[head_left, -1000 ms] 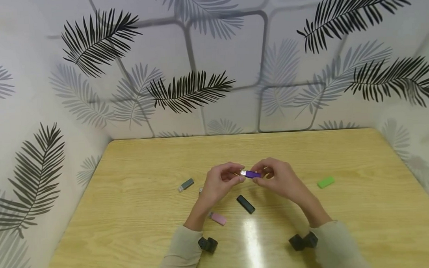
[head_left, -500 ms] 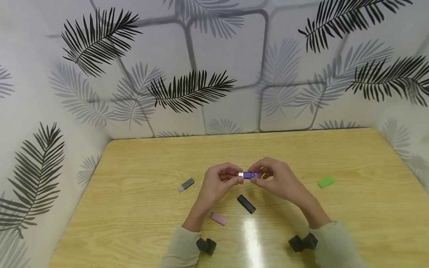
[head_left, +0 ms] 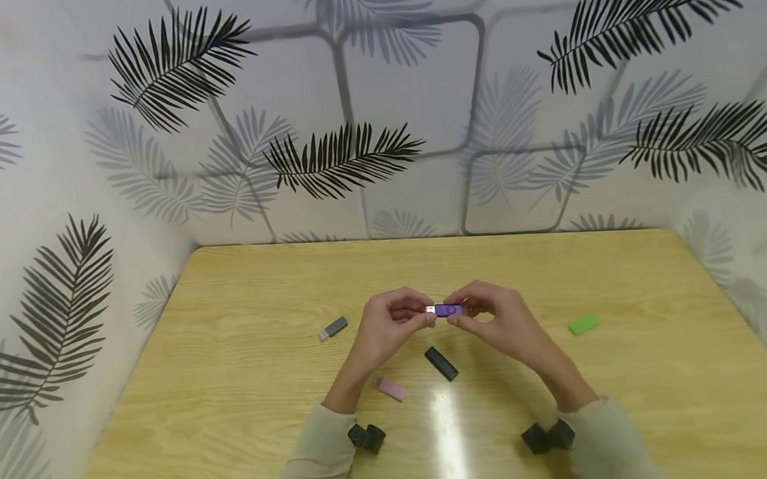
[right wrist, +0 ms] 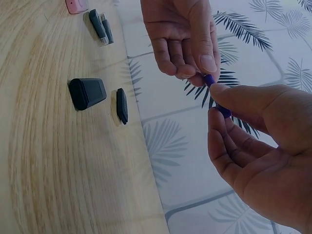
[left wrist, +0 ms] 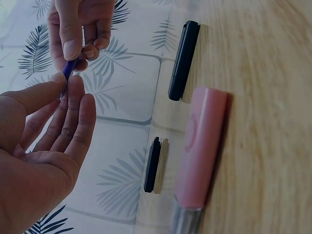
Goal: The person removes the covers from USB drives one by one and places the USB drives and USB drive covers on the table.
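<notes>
A purple USB flash drive (head_left: 448,310) with a silver plug is held level above the table, between both hands. My left hand (head_left: 387,329) pinches the plug end with thumb and fingertips. The thumb and fingers of my right hand (head_left: 502,321) pinch the purple body at its other end. A round pivot mark shows on the body in the head view. From the left wrist, only a thin edge of the purple drive (left wrist: 69,67) shows between the thumbs. In the right wrist view, fingers cover most of it.
On the wooden table (head_left: 250,413) lie a black flash drive (head_left: 441,363), a pink one (head_left: 391,389), a grey one (head_left: 333,329) and a green one (head_left: 584,323) at the right. A patterned wall (head_left: 413,189) rises behind the table's far edge.
The purple flash drive has turned from slightly slanted to level, and its face with the round mark has come into sight. Both hands stay nearly in place.
</notes>
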The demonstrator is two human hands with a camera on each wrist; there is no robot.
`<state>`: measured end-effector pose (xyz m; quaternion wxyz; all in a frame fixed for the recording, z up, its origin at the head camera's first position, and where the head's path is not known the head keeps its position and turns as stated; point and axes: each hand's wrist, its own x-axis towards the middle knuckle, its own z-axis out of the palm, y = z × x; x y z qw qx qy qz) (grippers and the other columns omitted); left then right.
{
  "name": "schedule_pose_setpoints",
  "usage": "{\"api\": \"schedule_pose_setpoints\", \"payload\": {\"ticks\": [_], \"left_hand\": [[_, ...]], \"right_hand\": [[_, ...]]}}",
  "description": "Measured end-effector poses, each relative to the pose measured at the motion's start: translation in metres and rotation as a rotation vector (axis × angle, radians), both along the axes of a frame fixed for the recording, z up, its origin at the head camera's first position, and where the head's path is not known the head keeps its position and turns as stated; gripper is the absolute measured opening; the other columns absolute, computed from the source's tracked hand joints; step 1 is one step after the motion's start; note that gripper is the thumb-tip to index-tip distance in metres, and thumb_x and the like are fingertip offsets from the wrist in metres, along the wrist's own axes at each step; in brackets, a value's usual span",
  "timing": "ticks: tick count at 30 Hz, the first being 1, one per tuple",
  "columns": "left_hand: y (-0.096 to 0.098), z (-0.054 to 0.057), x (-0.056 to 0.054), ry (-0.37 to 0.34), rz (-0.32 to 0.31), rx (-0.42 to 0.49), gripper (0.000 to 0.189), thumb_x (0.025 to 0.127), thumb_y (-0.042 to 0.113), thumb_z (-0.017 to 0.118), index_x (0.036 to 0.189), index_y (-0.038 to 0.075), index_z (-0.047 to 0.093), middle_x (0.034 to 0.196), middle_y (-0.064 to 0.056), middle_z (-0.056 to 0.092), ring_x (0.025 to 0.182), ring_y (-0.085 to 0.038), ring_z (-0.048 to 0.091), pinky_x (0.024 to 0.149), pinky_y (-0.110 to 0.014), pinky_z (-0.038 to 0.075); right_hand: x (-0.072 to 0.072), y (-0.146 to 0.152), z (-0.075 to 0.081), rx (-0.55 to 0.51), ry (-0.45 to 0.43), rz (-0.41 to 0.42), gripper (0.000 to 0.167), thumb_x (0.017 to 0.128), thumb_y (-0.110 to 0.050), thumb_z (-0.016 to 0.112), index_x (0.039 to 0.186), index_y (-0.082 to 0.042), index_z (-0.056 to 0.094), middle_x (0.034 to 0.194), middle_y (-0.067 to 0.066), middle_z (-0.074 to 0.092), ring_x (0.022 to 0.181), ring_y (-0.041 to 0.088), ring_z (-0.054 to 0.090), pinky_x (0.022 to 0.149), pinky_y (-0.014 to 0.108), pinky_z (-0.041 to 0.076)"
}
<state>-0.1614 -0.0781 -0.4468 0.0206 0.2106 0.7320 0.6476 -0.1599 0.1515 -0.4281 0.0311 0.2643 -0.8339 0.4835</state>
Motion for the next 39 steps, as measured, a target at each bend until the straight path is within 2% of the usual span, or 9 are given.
{"api": "schedule_pose_setpoints", "payload": {"ticks": [4,8,13,16,19,25,28,35,39], "left_hand": [[0.001,0.002,-0.001,0.006,-0.026,0.013,0.013,0.093,0.004,0.076,0.105,-0.002,0.074,0.094,-0.016,0.075,0.082,-0.024,0.075,0.075,-0.038,0.062],[0.0,0.003,-0.001,0.001,-0.036,0.038,0.013,0.091,0.002,0.077,0.103,-0.002,0.076,0.092,-0.016,0.076,0.08,-0.023,0.075,0.075,-0.048,0.061],[0.0,0.005,0.0,-0.005,-0.052,0.044,0.013,0.09,0.001,0.078,0.102,-0.002,0.076,0.091,-0.015,0.076,0.08,-0.024,0.076,0.074,-0.035,0.062],[-0.002,0.006,0.0,-0.003,-0.065,0.046,0.014,0.091,0.003,0.078,0.103,-0.003,0.076,0.092,-0.016,0.076,0.081,-0.023,0.076,0.075,-0.033,0.062],[-0.01,0.008,-0.002,0.001,-0.044,0.063,0.016,0.091,0.002,0.078,0.105,-0.005,0.075,0.094,-0.018,0.076,0.082,-0.022,0.076,0.076,-0.036,0.062],[-0.036,0.014,-0.007,0.015,0.062,0.099,0.019,0.092,-0.001,0.075,0.109,-0.008,0.073,0.096,-0.02,0.075,0.082,-0.021,0.075,0.078,-0.047,0.061],[-0.042,0.014,-0.009,0.002,0.062,0.12,0.019,0.093,0.0,0.074,0.11,-0.009,0.072,0.097,-0.021,0.075,0.083,-0.024,0.076,0.081,-0.054,0.059],[-0.04,0.012,-0.009,-0.025,0.054,0.116,0.02,0.094,0.0,0.074,0.111,-0.01,0.072,0.099,-0.022,0.075,0.084,-0.021,0.076,0.082,-0.049,0.06],[-0.038,0.01,-0.008,-0.038,0.057,0.11,0.021,0.094,0.0,0.073,0.111,-0.011,0.071,0.099,-0.022,0.075,0.084,-0.02,0.075,0.083,-0.054,0.059]], "right_hand": [[0.001,0.004,0.001,-0.007,0.021,0.001,0.018,0.09,-0.006,0.08,0.108,-0.01,0.077,0.098,-0.003,0.072,0.08,0.015,0.065,0.076,0.03,0.06],[0.001,0.007,0.002,-0.01,0.036,0.027,0.016,0.092,-0.009,0.079,0.107,-0.012,0.077,0.098,-0.005,0.072,0.081,0.014,0.066,0.076,0.032,0.06],[0.002,0.008,0.003,-0.022,0.042,0.046,0.017,0.09,-0.007,0.08,0.106,-0.014,0.078,0.097,-0.008,0.071,0.08,0.013,0.066,0.076,0.031,0.06],[0.002,0.009,0.004,-0.023,0.046,0.054,0.018,0.091,-0.007,0.08,0.107,-0.014,0.078,0.098,-0.008,0.071,0.081,0.013,0.066,0.077,0.03,0.059],[0.0,0.014,0.006,-0.012,0.076,0.052,0.018,0.091,-0.008,0.079,0.108,-0.013,0.077,0.099,-0.006,0.072,0.082,0.013,0.066,0.077,0.028,0.059],[-0.001,0.033,0.011,-0.02,0.105,-0.012,0.022,0.088,0.0,0.08,0.107,-0.009,0.078,0.1,-0.001,0.074,0.081,0.013,0.066,0.077,0.025,0.059],[0.0,0.037,0.013,-0.023,0.091,-0.023,0.021,0.089,-0.001,0.08,0.108,-0.009,0.077,0.1,0.0,0.074,0.082,0.013,0.066,0.078,0.024,0.059],[0.001,0.036,0.011,-0.008,0.068,-0.021,0.02,0.09,-0.004,0.08,0.109,-0.009,0.077,0.1,-0.002,0.073,0.082,0.014,0.066,0.078,0.021,0.058],[0.002,0.035,0.009,0.002,0.078,-0.033,0.02,0.09,-0.005,0.08,0.109,-0.01,0.078,0.1,-0.002,0.073,0.082,0.013,0.065,0.077,0.021,0.058]]}}
